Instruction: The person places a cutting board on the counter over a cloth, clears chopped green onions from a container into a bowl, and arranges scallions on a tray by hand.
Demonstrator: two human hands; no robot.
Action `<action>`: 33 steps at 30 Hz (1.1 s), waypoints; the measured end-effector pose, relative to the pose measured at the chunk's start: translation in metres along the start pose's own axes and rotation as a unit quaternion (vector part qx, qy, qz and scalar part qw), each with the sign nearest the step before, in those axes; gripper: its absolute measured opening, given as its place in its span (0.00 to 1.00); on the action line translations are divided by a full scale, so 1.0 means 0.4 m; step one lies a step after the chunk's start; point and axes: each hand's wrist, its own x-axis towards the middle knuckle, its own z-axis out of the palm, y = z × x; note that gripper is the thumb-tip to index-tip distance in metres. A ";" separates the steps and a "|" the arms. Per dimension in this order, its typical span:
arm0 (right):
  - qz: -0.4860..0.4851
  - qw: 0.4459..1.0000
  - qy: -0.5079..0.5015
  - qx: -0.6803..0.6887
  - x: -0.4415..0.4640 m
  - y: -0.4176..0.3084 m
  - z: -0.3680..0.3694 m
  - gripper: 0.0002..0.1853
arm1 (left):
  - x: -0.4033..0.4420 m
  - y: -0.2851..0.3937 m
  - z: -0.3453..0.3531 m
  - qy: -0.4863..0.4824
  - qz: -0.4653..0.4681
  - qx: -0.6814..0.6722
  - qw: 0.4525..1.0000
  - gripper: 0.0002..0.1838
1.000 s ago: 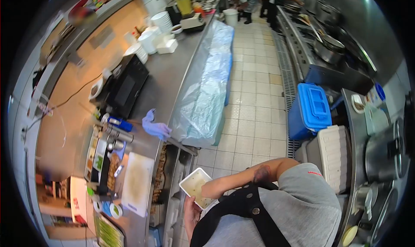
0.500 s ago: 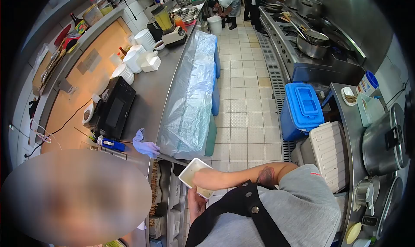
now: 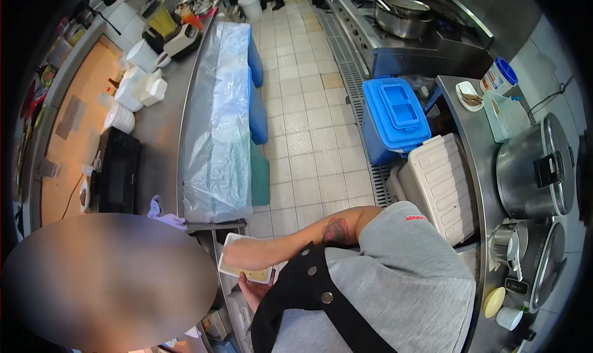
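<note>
A white rectangular container (image 3: 254, 275) is low in the view, left of the black apron strap. My left hand (image 3: 256, 289) holds its near edge from below, fingers wrapped on the rim. Over the container's opening lies my right hand (image 3: 239, 254), its fingers down inside and hidden, so what they hold cannot be made out. Some pale stuff with small dark specks shows on the container's inside.
Plastic-covered bins (image 3: 225, 130) line the left counter (image 3: 157, 127). A blue lidded bin (image 3: 395, 115), a beige lidded box (image 3: 441, 189) and a large steel pot (image 3: 531, 168) stand right. People's legs show far up the tiled aisle (image 3: 299, 118). A blurred oval hides the lower left.
The view has swung to the right, so counter, bins and container appear further left. The right hand has moved toward the container's far left side. The left hand still holds it.
</note>
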 end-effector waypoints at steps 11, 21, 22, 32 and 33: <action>0.100 0.976 -0.105 0.162 0.065 0.003 0.016 0.16 | 0.003 0.015 -0.006 0.131 0.114 0.017 0.985 0.30; 0.111 0.904 -0.297 0.285 0.352 -0.059 0.331 0.18 | -0.119 0.185 -0.348 0.199 0.162 -0.140 0.956 0.28; 0.131 0.892 -0.275 0.333 0.385 -0.044 0.386 0.19 | -0.134 0.211 -0.418 0.222 0.183 -0.126 0.949 0.28; 0.016 0.989 0.017 -0.145 0.793 0.414 0.669 0.24 | -0.411 0.383 -1.240 0.475 0.228 -0.135 0.839 0.31; 0.029 0.984 0.022 -0.177 0.816 0.451 0.676 0.23 | -0.424 0.399 -1.294 0.484 0.215 -0.138 0.837 0.31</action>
